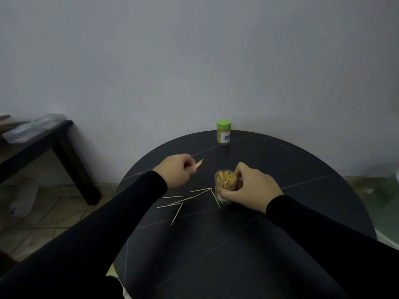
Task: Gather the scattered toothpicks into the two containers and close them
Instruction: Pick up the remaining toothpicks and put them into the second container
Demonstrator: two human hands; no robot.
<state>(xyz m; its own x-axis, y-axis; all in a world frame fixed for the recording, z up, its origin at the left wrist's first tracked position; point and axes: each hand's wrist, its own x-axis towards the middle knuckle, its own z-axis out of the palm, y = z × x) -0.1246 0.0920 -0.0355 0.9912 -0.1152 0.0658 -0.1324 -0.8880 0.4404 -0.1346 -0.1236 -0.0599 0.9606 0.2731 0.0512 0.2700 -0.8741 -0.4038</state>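
While right hand (pixel 251 186) grips open jar (pixel 225 186), left hand (pixel 176 170) pinches toothpicks (pixel 199 164).

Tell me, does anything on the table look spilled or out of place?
Yes. Several loose toothpicks lie scattered on the dark table, left of the open container that the right hand holds.

There is one view only, from a wide-angle camera on the person's head. It looks forward and down on the round dark desk (pixel 280 169), quite near, with both forearms coming in from below and a wall behind.
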